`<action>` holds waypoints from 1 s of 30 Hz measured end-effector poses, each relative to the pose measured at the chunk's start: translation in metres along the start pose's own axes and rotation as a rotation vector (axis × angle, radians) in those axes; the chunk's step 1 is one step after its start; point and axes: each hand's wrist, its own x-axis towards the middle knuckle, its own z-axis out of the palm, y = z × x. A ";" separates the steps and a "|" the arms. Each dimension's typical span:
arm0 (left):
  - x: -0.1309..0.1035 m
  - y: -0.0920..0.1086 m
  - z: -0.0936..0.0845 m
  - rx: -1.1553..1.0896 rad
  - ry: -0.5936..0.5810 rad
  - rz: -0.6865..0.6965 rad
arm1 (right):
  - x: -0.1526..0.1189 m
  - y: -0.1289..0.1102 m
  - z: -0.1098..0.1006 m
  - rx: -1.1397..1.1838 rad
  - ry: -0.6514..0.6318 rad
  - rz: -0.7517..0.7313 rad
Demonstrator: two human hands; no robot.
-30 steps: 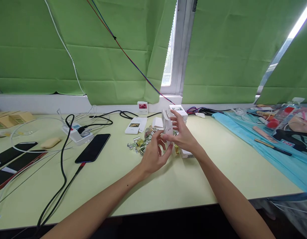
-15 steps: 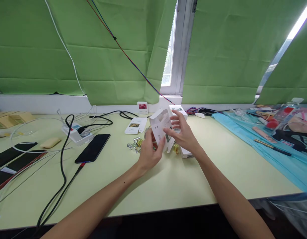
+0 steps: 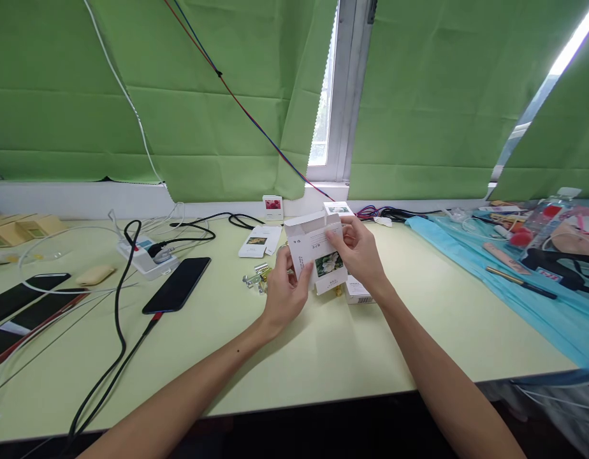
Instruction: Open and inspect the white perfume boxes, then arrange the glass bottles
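Note:
A white cardboard box (image 3: 306, 246) with a flower picture and small print is held up over the table, its top flap open. My left hand (image 3: 285, 287) grips its lower left side, thumb across the front. On the right edge, my right hand (image 3: 360, 250) is closed with its thumb on the printed face. Several small silver and gold pieces (image 3: 259, 276) lie just left of and behind my left hand. A white carton (image 3: 357, 292) sits behind my right wrist, and another white box (image 3: 338, 208) with a picture on top stands farther back, partly hidden.
A flat white box (image 3: 252, 246) and a small upright carton (image 3: 273, 207) are at the back. Left are a black phone (image 3: 176, 285) on a cable, a power strip (image 3: 146, 257) and cords. At right, blue sheeting (image 3: 490, 280) carries a pen (image 3: 520, 282) and a bottle (image 3: 557, 207).
The box has turned and opened out, so its flower picture faces me. My right hand has gone from spread fingers beside it to gripping its right edge.

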 end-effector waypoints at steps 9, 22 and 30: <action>-0.001 0.000 0.000 0.016 0.085 -0.037 | 0.000 0.000 -0.003 0.058 -0.032 0.013; -0.003 0.000 0.000 -0.043 0.017 -0.086 | 0.000 -0.004 -0.005 0.022 -0.062 0.078; 0.000 0.004 -0.001 0.077 0.021 -0.060 | 0.000 -0.002 -0.006 -0.015 -0.088 0.084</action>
